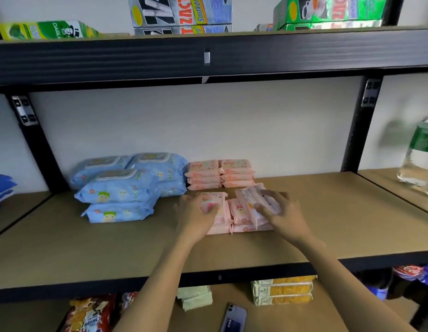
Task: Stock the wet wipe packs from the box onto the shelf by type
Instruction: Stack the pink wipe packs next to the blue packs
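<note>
The left hand [196,213] lies on top of the left front stack of pink packs [214,212], its fingers curled over the uppermost pack and gripping it. The right hand [283,213] holds a tilted pink pack [256,196], back side up with printed text showing, thumb on top and fingers wrapped round its near edge; this pack sits slanted over the right front stack [244,216]. Both front stacks stand side by side, touching, near the middle of the wooden shelf [340,224].

Just behind them, against the white wall, two more stacks of pink packs [220,173] stand side by side. To their left, touching them, are the larger blue wipe packs [127,185], piled in two rows, the front pile two high.

At the right end of the same level stands a clear water bottle [421,159] with a green label, blurred. At the far left edge a blue packet [2,188] is partly in view.

The shelf above carries toothpaste boxes [182,13], green cartons to either side. On the shelf below lie yellow boxes [283,292], a snack bag [91,312], pale green packets [195,297] and a phone [233,318].
</note>
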### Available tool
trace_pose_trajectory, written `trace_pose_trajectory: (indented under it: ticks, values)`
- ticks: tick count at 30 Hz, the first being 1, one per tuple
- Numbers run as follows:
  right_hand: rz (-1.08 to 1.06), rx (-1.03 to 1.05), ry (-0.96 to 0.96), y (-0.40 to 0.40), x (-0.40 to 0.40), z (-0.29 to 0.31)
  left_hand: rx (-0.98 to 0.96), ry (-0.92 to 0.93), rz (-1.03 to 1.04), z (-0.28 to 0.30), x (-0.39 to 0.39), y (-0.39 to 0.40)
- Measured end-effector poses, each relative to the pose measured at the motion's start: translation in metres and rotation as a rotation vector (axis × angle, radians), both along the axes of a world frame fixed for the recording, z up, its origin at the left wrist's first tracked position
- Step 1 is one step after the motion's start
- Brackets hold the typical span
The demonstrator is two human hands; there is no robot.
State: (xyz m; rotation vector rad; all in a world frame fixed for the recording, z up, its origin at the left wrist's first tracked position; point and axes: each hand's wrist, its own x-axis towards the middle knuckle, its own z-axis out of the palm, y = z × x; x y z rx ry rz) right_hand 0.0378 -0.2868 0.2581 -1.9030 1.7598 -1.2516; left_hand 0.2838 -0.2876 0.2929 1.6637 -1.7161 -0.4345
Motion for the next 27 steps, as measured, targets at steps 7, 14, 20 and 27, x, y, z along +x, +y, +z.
trace_pose_trajectory:
  ticks: [7, 14, 20, 27]
  values:
    - [0.048, -0.028, -0.175, -0.013, 0.004, -0.017, 0.059, -0.093, -0.003, -0.004, 0.001, -0.007]
    - [0.055, -0.181, -0.231, -0.004, 0.005, -0.018, 0.046, -0.208, 0.011, -0.003, -0.001, -0.008]
    - [0.072, -0.178, -0.188, -0.005, 0.004, -0.022, -0.133, -0.167, 0.063, -0.024, -0.003, 0.005]
    - [0.065, -0.179, -0.192, -0.006, 0.003, -0.024, -0.231, -0.029, 0.042, -0.031, 0.006, -0.002]
